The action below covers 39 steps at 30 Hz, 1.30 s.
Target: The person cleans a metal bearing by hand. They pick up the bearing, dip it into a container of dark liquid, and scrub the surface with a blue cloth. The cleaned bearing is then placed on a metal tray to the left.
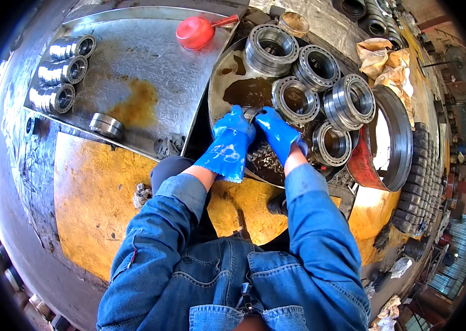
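Denim-sleeved forearms end in blue rubber-gloved left hand (232,139) and right hand (280,134), both grips curled around a dark steel bearing ring (253,114) in the oily round metal basin (223,88); slick gloves risk dropping it.

i see no labels, signs or screens here. the only packaging is crumpled tan wrapping paper (386,65) heaped at the far right edge of the bench, and another crumpled scrap (387,314) low on the floor at right.
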Each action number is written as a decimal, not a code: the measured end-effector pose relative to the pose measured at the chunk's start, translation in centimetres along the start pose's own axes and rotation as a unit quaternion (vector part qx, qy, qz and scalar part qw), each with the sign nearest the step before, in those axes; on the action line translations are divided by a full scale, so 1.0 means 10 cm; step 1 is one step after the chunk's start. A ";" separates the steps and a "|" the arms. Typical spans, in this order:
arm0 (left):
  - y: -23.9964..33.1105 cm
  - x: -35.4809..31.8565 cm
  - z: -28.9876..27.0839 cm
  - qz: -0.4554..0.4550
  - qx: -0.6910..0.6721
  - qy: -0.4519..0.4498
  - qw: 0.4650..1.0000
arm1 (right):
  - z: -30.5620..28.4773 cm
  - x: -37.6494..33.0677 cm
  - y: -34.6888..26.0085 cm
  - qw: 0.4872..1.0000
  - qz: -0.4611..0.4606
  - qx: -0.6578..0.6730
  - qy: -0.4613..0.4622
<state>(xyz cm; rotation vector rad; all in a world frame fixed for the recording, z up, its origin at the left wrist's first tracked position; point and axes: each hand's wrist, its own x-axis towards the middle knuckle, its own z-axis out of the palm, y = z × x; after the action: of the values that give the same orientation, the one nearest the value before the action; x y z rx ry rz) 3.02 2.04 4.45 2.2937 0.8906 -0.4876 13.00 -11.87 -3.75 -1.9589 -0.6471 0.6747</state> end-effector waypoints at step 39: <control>0.01 0.02 -0.06 0.009 0.002 0.003 1.000 | 0.38 -0.18 -0.01 0.976 0.119 0.012 0.182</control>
<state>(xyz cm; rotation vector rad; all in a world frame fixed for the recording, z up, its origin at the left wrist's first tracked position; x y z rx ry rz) 3.31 2.49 4.87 2.3060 0.8720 -0.4767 9.11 -10.81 -4.89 -2.0849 -0.1798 0.4437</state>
